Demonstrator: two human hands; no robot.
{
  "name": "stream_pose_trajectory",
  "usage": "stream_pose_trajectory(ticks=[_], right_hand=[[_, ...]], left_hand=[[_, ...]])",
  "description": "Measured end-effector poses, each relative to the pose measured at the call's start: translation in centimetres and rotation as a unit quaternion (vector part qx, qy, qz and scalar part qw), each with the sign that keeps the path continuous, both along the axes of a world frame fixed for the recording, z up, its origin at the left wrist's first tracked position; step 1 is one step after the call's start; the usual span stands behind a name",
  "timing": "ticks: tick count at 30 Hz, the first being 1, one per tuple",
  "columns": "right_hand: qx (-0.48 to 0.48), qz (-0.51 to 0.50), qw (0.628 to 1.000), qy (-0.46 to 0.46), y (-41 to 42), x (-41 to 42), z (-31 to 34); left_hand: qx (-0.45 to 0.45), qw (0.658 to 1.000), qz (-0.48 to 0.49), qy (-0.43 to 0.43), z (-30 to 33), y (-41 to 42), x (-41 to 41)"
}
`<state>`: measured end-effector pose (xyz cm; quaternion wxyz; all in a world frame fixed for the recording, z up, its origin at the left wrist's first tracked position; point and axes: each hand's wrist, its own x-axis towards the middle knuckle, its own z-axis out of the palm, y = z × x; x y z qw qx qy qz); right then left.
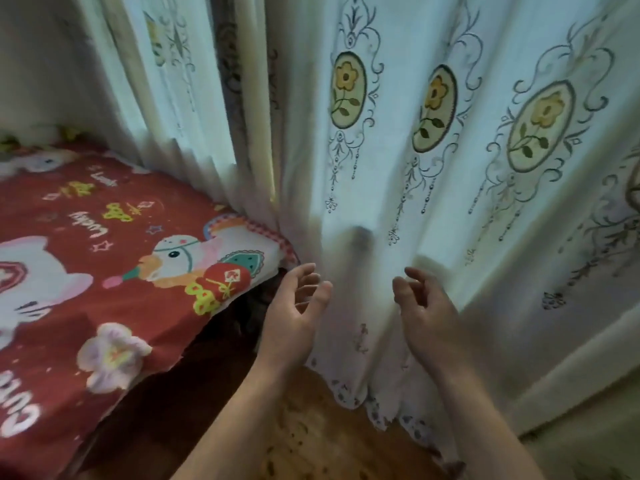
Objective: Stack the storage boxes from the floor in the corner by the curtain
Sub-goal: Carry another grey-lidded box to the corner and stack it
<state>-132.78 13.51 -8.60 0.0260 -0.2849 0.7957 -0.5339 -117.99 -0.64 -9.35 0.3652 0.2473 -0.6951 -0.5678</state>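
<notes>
**Empty hands at the curtain, no boxes in sight**

At the centre of the lower frame, the left hand (294, 311) and the right hand (424, 306) are raised side by side with a gap between them, palms turned toward each other and fingers loosely curled. Neither grips anything; both are spread and bare. The fingertips sit just in front of the curtain (433, 188), close to its folds, though whether they touch the cloth cannot be told.

The curtain fills the upper and right parts of the frame, a pale fabric embroidered with yellow flowers in oval frames, its scalloped hem hanging just above the wooden floor (311, 441) at bottom centre. To the left lies a bed under a red cartoon-print bedsheet (104, 244), its corner reaching nearly to the curtain beside the left hand.

The storage boxes themselves are nowhere visible: none on the floor, none in the hands, none stacked in the corner as far as the view shows. If any stand behind the curtain, the cloth hides them. A dark blur shows through the fabric above the hands, too indistinct to name.

Judging by this, no finished stack can be confirmed, and no box is being carried. The hands' pose suggests either reaching for the corner or parting the curtain there, but which cannot be settled.
</notes>
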Motion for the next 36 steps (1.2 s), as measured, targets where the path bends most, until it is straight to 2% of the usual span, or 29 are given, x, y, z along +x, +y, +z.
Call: stream_pose_trajectory(ticks=[6, 12, 22, 24, 31, 36], right_hand=[[-0.013, 0.115, 0.993, 0.020, -10.7, 9.0, -0.4], [-0.014, 0.241, 0.971, 0.004, -18.8, 18.9, -1.6], [0.027, 0.425, 0.904, 0.035, -27.4, 34.8, -1.7], [0.025, 0.434, 0.900, 0.032, -28.2, 36.0, -1.7], [0.035, 0.516, 0.855, 0.029, -33.6, 45.0, -3.2], [0.037, 0.549, 0.835, 0.001, -38.2, 49.2, -4.2]], left_hand=[[0.016, 0.992, 0.125, -0.012, -0.6, -6.2, 12.4], [0.025, 0.965, 0.259, -0.029, -1.8, -9.7, 24.0], [0.055, 0.886, 0.460, -0.007, -2.6, -10.3, 39.7], [0.053, 0.882, 0.469, -0.004, -2.3, -10.2, 40.8], [0.056, 0.822, 0.566, -0.001, -3.3, -12.2, 48.7], [0.058, 0.801, 0.596, -0.007, -4.0, -15.5, 52.4]])
